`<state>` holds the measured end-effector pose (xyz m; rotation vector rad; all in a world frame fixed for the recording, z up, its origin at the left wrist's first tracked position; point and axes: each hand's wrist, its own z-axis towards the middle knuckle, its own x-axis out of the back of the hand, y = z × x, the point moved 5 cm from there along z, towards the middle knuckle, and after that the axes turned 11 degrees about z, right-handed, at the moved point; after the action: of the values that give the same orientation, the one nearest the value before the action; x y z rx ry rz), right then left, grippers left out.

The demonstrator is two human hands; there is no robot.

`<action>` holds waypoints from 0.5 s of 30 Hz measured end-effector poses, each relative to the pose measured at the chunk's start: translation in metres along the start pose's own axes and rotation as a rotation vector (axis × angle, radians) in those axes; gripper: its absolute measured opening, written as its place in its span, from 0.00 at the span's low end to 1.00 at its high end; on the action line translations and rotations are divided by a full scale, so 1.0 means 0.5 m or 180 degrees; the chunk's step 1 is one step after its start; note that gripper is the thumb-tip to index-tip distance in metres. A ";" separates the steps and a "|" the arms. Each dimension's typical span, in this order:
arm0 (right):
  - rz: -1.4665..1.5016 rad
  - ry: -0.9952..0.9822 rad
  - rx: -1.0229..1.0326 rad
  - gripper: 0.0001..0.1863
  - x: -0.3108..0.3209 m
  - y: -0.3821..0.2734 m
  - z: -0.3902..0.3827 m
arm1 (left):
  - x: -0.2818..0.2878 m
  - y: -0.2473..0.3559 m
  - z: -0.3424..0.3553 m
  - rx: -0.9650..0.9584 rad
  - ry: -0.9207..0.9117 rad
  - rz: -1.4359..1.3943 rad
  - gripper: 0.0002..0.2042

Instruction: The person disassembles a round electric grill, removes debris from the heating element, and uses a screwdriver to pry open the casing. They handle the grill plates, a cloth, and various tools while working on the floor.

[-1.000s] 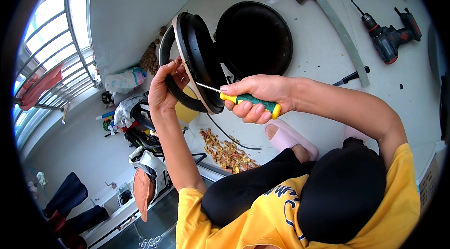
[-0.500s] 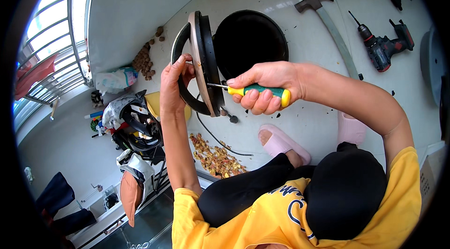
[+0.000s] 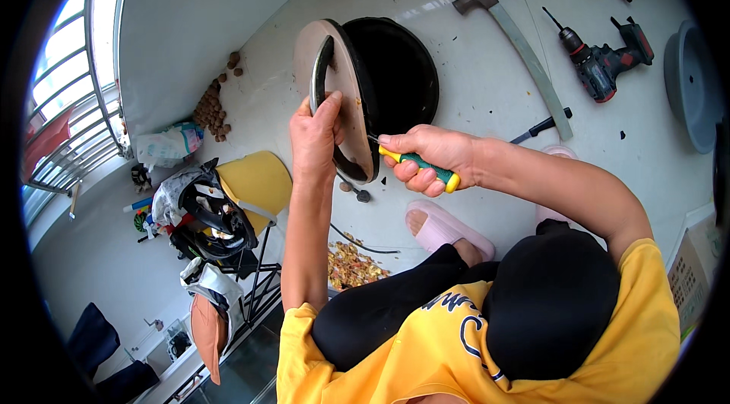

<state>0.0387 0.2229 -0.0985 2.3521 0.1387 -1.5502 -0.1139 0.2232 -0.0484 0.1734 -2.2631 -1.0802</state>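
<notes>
A round lid (image 3: pixel 308 50), pinkish on its outer face and black at the rim, is held up tilted on edge. My left hand (image 3: pixel 313 134) is closed round its curved black-and-silver handle (image 3: pixel 320 69). Wrapped in the fingers of my right hand (image 3: pixel 441 149) is a screwdriver (image 3: pixel 420 164) with a yellow and green grip. Its shaft points left at the lid's black rim; I cannot tell whether the tip sits in a screw. Partly covered by the lid, a round black pot (image 3: pixel 434 66) stands open on the floor behind it.
A claw hammer (image 3: pixel 532 54), a knife (image 3: pixel 544 126), a cordless drill (image 3: pixel 601 66) and a grey basin (image 3: pixel 688 92) lie to the right. Leftward are walnut-like lumps (image 3: pixel 209 111) and a yellow bucket (image 3: pixel 262 180). A plug (image 3: pixel 363 196) and broken shells (image 3: pixel 353 263) lie near my foot.
The lid has turned so more of its pinkish face shows, and it sits closer over the pot. The screwdriver stays at the rim, its handle now sloping more downward. The whole view has shifted slightly.
</notes>
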 end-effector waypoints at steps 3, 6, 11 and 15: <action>-0.0118 0.0271 0.0331 0.17 -0.012 0.014 -0.008 | -0.006 -0.003 -0.002 0.0103 0.0243 0.0148 0.10; 0.0129 0.0309 0.0596 0.17 -0.047 0.010 -0.010 | 0.005 0.013 0.008 0.0016 0.0433 -0.0019 0.10; 0.0106 0.0474 0.0953 0.17 -0.082 0.025 -0.014 | 0.016 0.030 -0.005 0.0071 0.0619 0.0003 0.09; -0.0038 0.0370 0.0999 0.16 -0.074 0.016 -0.017 | 0.019 0.028 -0.007 0.0066 0.0650 0.0082 0.08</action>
<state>0.0330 0.2213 -0.0601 2.6869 -0.0702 -1.5353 -0.1176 0.2264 -0.0319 0.2507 -2.0889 -0.9797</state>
